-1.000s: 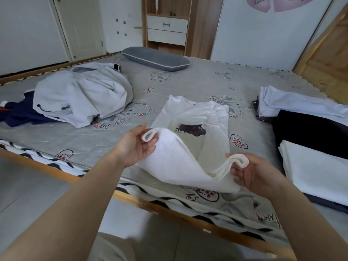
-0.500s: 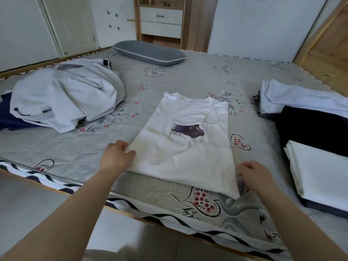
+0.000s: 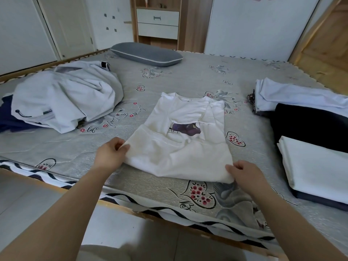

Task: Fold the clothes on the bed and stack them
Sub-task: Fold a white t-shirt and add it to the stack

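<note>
White T-shirt [image 3: 180, 147] lay mid-bed, sleeves folded in. Left hand [image 3: 110, 155] pinched hem corner at 9 o'clock, right hand [image 3: 244, 173] pinched corner at 4 o'clock. Best lift both corners level, fold toward collar at 12 o'clock.

White tee [image 3: 180, 146] flat on bed [image 3: 188, 80], sides folded in, dark print showing mid-chest. Left hand [image 3: 110, 155] pinches near-left hem corner, right hand [image 3: 244, 175] pinches near-right corner. Grey pile [image 3: 66, 97] over navy cloth [image 3: 7, 117] far left. Right side: pale folded shirt [image 3: 293, 97], black garment [image 3: 308, 125], white folded stack [image 3: 316, 166]. Grey pillow [image 3: 146, 53] at the far edge.
</note>
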